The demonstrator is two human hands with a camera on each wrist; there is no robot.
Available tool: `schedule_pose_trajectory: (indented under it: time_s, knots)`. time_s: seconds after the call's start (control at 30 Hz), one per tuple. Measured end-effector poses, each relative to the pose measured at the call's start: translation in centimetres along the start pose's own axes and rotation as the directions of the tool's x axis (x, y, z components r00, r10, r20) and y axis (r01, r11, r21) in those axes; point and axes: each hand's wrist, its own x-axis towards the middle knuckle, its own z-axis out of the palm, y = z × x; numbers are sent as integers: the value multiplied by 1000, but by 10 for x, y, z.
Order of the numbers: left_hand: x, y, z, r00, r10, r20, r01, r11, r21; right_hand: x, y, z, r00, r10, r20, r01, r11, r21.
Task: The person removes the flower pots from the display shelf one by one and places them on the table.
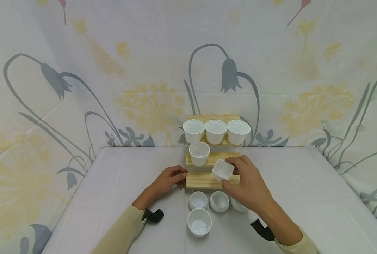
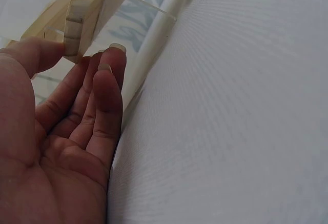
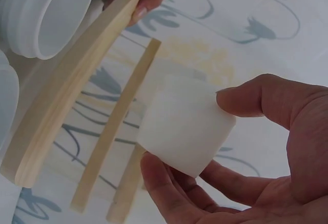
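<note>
A three-step wooden stand point(image 1: 207, 180) sits at the middle of the table. My right hand point(image 1: 247, 183) pinches a small white cup point(image 1: 223, 170) tilted above the stand's lowest step; the right wrist view shows the cup point(image 3: 184, 131) between thumb and fingers. My left hand point(image 1: 169, 179) touches the left end of the lowest step, fingers point(image 2: 105, 88) nearly straight against the wood point(image 2: 74, 26). One white cup point(image 1: 199, 153) stands on the middle step. Three white cups point(image 1: 216, 131) line the top step.
Several white cups point(image 1: 219, 201) stand on the grey table point(image 1: 302, 197) just in front of the stand, the nearest one point(image 1: 199, 222) closest to me. A flowered cloth point(image 1: 112, 70) hangs behind the table. A black strap sits on each wrist.
</note>
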Motion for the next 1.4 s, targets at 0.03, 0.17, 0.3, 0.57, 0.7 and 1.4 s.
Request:
schedule_pose_trajectory:
  time_s: [0.03, 0.17, 0.3, 0.57, 0.7, 1.4]
  knots:
    - [0, 0, 0, 1000, 0, 0, 0, 1000, -2, -1, -1, -1, 1000, 5, 12, -5, 1000, -2]
    - [0, 0, 0, 1000, 0, 1, 0, 1000, -10, -3, -5, -4, 998, 34, 60, -33, 999, -24]
    - [0, -1, 0, 1000, 3, 6, -3, 1000, -9, -6, -7, -6, 995, 47, 90, -44, 998, -35]
    - [1, -2, 0, 1000, 13, 6, -13, 1000, -5, -9, -10, -11, 990, 35, 137, -21, 994, -105]
    - [1, -3, -1, 1000, 12, 7, -12, 1000, -1, -11, -12, -14, 981, 42, 189, -18, 991, -130]
    - [1, -1, 0, 1000, 10, 5, -10, 1000, 4, -21, -13, -26, 922, -39, 386, 86, 991, -104]
